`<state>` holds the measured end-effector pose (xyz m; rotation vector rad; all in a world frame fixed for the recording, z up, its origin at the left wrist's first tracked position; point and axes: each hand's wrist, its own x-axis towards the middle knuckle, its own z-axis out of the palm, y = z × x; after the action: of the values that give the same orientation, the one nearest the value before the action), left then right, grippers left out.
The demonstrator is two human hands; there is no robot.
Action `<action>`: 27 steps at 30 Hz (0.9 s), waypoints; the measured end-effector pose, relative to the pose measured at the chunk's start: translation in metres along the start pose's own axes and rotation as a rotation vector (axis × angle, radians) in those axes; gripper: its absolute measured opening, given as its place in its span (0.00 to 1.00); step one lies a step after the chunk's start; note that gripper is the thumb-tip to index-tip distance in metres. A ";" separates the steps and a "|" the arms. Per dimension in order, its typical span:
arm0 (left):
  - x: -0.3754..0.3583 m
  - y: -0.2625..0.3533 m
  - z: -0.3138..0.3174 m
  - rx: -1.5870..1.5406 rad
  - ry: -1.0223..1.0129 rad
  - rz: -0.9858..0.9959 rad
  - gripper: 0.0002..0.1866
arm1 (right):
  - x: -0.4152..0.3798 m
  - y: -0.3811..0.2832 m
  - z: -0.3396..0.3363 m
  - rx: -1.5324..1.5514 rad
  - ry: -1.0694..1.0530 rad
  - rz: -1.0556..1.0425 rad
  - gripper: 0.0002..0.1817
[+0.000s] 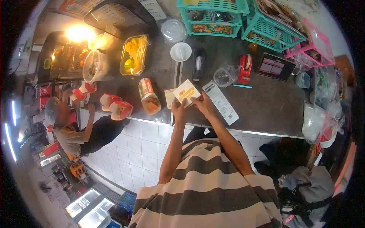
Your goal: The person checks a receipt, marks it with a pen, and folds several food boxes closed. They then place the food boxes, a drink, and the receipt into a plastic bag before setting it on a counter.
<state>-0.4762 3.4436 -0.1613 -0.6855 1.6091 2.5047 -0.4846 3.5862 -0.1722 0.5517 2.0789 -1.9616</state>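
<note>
A flat white square packet with yellow and red printed lettering (187,92) is held just above the front edge of the dark counter (273,106), in front of the person's body. The left hand (179,109) has its grip closed on the packet's lower left part, and the right hand (204,105) has its grip closed on the lower right part, the fingers of both near each other.

Partly covered by the packet, a second pale flat piece (169,99) shows at its left. Just right of the right hand lies a long white printed paper slip (220,102). To the left, near the packet, a red, green and white cardboard box (146,89) lies with food at its open end.

Farther back stand a black tape dispenser (197,67), a red tape dispenser (245,70) and a white round bowl (180,52). A dark tablet with a lit screen (276,67) is at the right, below turquoise plastic baskets (215,31) in the view. At the far left, another person in a hair cover (74,138) stands near red and white cartons (121,110).
</note>
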 end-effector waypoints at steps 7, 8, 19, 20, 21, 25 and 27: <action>-0.007 0.018 0.013 0.133 0.140 -0.101 0.24 | -0.006 -0.023 -0.006 -0.167 0.012 -0.183 0.29; -0.004 0.015 0.009 0.136 0.135 -0.100 0.24 | -0.008 -0.026 -0.005 -0.165 0.017 -0.184 0.29; 0.009 0.024 -0.009 0.145 0.174 -0.081 0.21 | -0.010 -0.022 0.010 0.130 -0.121 0.038 0.21; 0.010 0.022 -0.012 0.149 0.176 -0.079 0.24 | -0.010 -0.020 0.010 0.134 -0.119 0.040 0.21; 0.012 0.021 -0.015 0.153 0.175 -0.078 0.24 | -0.010 -0.019 0.009 0.252 -0.150 0.042 0.20; 0.010 0.015 -0.026 0.169 0.123 -0.047 0.24 | -0.012 -0.040 0.003 0.345 -0.200 0.201 0.20; 0.010 0.016 -0.027 0.266 0.136 -0.026 0.24 | -0.011 -0.046 0.000 0.338 -0.205 0.208 0.22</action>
<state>-0.4818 3.4104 -0.1612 -0.8484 1.9187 2.2092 -0.4939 3.5831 -0.1260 0.5745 1.5153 -2.1528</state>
